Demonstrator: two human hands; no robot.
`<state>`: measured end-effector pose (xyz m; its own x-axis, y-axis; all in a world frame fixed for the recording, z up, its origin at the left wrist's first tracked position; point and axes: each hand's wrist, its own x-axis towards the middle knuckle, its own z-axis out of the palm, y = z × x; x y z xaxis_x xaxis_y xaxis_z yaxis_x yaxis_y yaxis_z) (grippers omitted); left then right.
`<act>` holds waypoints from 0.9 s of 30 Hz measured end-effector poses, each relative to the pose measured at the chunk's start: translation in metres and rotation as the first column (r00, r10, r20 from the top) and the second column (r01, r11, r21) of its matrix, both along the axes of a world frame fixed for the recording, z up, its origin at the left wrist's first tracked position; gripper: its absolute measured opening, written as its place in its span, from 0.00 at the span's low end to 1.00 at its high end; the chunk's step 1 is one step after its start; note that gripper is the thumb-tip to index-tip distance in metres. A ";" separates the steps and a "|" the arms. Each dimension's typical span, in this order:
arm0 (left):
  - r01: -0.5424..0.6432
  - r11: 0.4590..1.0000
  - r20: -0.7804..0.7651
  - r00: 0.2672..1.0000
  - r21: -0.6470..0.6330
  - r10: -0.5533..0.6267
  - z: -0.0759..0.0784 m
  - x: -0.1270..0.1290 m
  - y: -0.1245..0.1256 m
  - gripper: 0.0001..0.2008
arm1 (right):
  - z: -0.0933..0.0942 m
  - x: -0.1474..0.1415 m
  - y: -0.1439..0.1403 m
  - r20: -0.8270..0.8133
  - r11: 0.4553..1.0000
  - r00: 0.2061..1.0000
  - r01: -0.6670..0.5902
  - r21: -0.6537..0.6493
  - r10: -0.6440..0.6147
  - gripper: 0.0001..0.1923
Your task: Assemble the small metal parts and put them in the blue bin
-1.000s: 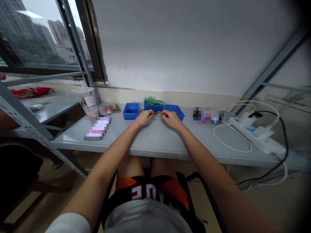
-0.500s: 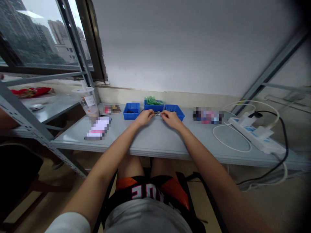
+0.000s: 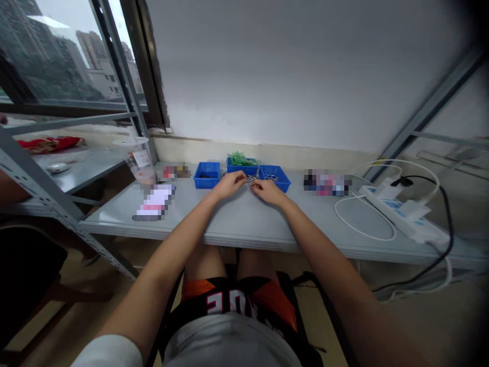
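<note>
Small shiny metal pieces [image 3: 252,178] lie on the grey table in front of the middle blue bin [image 3: 242,167], between my two hands. My left hand [image 3: 232,185] is at their left with its fingers drawn together. Close by on the right, my right hand [image 3: 267,191] is bent into a pinch, fingertips near the pieces. What either pinch holds is too small to make out. Green plastic packets [image 3: 240,159] fill the middle bin. Dark items lie in the left blue bin [image 3: 207,184]. More metal pieces show in the right blue bin [image 3: 284,184], partly behind my right hand.
A phone [image 3: 155,202] and a plastic drink cup [image 3: 140,165] stand to the left. At right are a blurred-out item [image 3: 327,182], a white power strip [image 3: 405,214] and loose cables. A metal shelf frame [image 3: 76,204] borders the table's left side.
My right hand has shifted slightly down and left, and my left hand slightly right. More of the metal pieces in the right bin and behind my fingers shows now.
</note>
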<state>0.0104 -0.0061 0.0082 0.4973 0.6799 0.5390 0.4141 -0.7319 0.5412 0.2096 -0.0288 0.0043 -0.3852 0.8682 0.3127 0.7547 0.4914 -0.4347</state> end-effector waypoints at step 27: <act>-0.070 0.997 -0.078 0.995 -0.033 0.067 -0.005 -0.004 0.008 0.06 | 0.001 0.003 0.005 -0.163 0.977 0.986 0.058 0.207 -0.024 0.10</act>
